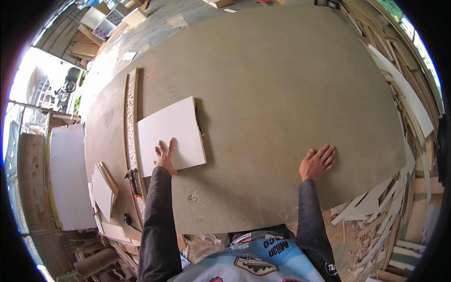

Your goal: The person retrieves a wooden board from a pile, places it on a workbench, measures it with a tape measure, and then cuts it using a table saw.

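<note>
A large grey-brown board (282,94) serves as a worktop and fills most of the view. On its left part lies a white rectangular panel (171,134). My left hand (164,157) rests flat on the near edge of that white panel, fingers spread. My right hand (318,162) lies flat on the bare worktop near its front right edge, fingers apart, holding nothing. Both forearms wear dark long sleeves.
A long narrow wooden strip (131,122) lies along the worktop's left side, left of the white panel. A small red-and-black tool (134,181) sits near its near end. White offcuts (103,190) lie at lower left. Stacked board scraps (399,197) crowd the right side.
</note>
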